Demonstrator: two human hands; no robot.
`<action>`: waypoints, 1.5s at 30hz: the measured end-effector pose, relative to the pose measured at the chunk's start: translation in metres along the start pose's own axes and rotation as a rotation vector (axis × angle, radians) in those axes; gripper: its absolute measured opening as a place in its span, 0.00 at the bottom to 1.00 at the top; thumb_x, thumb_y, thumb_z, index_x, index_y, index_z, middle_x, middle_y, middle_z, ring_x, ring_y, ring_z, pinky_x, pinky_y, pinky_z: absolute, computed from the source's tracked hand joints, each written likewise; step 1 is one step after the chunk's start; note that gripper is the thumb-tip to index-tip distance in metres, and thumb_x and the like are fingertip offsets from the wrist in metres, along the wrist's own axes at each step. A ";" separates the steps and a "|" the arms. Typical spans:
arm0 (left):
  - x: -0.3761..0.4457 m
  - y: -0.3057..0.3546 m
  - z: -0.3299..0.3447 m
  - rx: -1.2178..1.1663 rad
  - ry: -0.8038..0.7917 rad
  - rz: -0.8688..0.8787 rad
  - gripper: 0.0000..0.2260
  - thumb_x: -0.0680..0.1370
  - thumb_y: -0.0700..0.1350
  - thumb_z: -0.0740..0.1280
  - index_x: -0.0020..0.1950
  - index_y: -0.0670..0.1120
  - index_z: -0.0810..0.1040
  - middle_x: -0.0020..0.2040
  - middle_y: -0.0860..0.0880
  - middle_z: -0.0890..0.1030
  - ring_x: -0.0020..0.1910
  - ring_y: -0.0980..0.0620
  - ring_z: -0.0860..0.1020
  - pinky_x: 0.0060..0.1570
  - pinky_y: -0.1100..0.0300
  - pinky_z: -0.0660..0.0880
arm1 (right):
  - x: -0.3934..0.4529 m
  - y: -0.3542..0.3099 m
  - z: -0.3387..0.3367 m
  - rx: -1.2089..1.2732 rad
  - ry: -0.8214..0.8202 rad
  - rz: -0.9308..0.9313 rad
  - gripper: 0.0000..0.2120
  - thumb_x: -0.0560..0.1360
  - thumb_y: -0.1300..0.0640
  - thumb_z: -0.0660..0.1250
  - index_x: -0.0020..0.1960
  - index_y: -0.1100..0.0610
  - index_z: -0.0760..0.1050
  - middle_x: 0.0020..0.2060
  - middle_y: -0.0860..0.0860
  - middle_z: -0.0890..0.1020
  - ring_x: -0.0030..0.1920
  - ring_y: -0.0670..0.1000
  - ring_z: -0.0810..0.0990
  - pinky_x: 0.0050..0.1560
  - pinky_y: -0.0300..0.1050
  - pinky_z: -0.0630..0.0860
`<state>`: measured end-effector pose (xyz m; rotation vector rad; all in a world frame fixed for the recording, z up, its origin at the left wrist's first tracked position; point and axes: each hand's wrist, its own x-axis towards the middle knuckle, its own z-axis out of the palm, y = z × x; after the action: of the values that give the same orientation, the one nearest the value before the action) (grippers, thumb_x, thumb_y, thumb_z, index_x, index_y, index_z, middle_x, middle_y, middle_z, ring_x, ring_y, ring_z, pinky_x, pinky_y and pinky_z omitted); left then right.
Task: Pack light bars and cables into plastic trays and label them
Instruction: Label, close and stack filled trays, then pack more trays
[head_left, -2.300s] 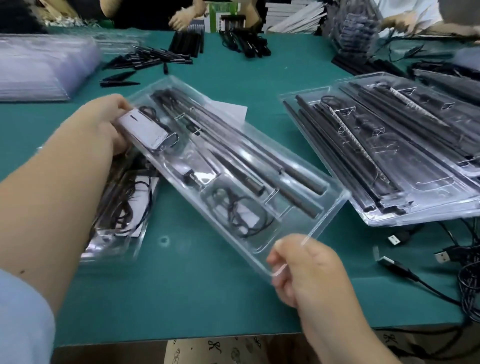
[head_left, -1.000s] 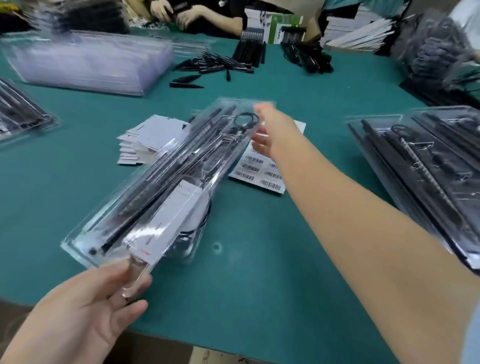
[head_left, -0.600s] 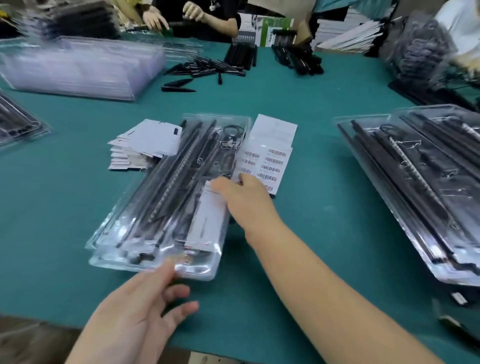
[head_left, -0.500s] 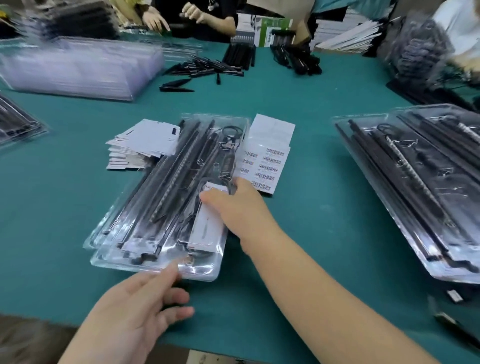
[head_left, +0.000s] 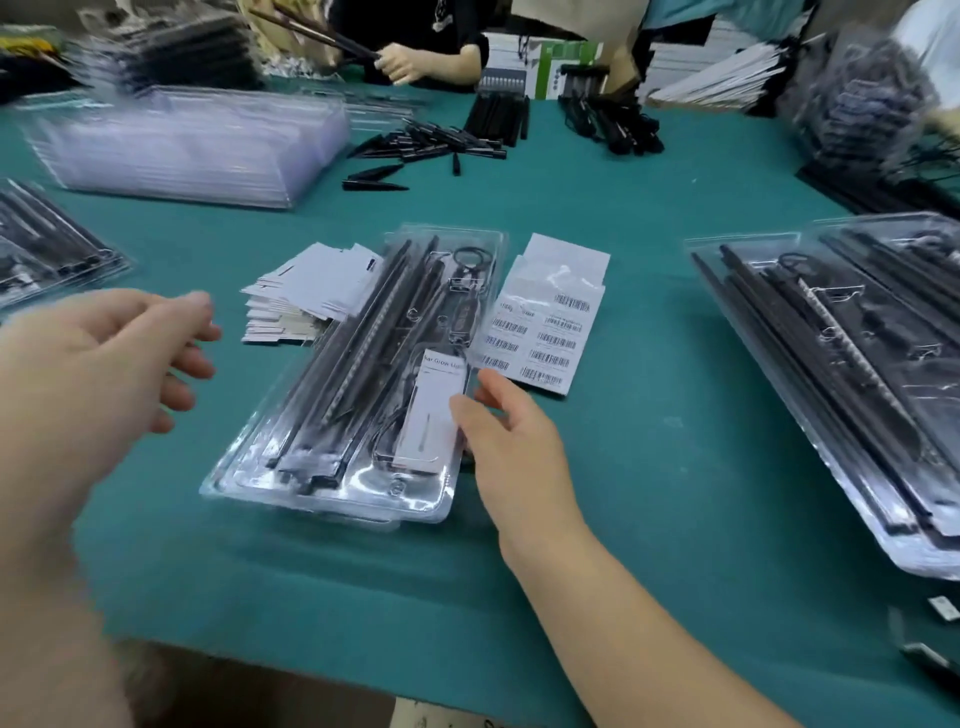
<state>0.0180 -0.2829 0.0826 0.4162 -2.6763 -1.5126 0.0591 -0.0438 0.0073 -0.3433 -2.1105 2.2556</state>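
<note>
From the head camera, a filled clear plastic tray (head_left: 332, 467) lies flat on the green table (head_left: 649, 467), its near end toward the person, with black light bars (head_left: 358, 353) laid lengthwise in it, a coiled cable (head_left: 470, 258) at its far end and a white card (head_left: 436, 410) just under the right fingertips. The right hand (head_left: 511, 441) rests at the tray's right edge, fingers (head_left: 465, 410) gently bent and touching the lid over the card, pinching nothing. The left hand (head_left: 98, 364) hangs above the table to the left of the tray, fingers loosely spread and empty, well apart from the plastic. Just beyond the right fingertips lies a sheet of barcode labels (head_left: 545, 332), its near corner close to them; beyond the left fingers sits a stack of white cards (head_left: 306, 296). More filled trays (head_left: 852, 374) lie far right of the right hand. The tray looks light but thin and springy, likely to flex or twist if lifted by one corner, and its glossy surface seems slippery; a hold at both ends or along the two long rims should keep the bars seated. The labels are flimsy and probably best peeled by a corner with the fingertips.
</note>
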 end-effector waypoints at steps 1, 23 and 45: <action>0.011 0.007 0.001 0.070 0.013 0.059 0.18 0.61 0.71 0.61 0.39 0.61 0.80 0.28 0.59 0.80 0.26 0.53 0.77 0.30 0.60 0.73 | 0.000 0.001 0.000 -0.015 -0.027 -0.009 0.24 0.75 0.56 0.66 0.70 0.49 0.67 0.57 0.47 0.74 0.43 0.40 0.76 0.42 0.30 0.72; 0.153 0.043 0.110 0.916 0.055 0.036 0.38 0.72 0.74 0.51 0.70 0.49 0.70 0.68 0.41 0.72 0.63 0.37 0.70 0.53 0.48 0.68 | -0.003 0.004 0.002 -0.160 -0.180 -0.026 0.29 0.76 0.56 0.64 0.74 0.46 0.58 0.52 0.45 0.72 0.33 0.44 0.73 0.32 0.31 0.70; 0.085 0.069 0.121 1.042 -0.112 0.391 0.36 0.75 0.67 0.59 0.77 0.50 0.55 0.76 0.42 0.56 0.73 0.38 0.56 0.68 0.41 0.59 | 0.002 0.004 0.017 -0.149 -0.170 -0.044 0.29 0.75 0.51 0.67 0.73 0.49 0.60 0.35 0.41 0.74 0.38 0.47 0.76 0.49 0.56 0.79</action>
<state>-0.0988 -0.1695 0.0693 -0.1965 -3.1451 0.0298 0.0542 -0.0606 0.0042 -0.1110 -2.3511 2.1804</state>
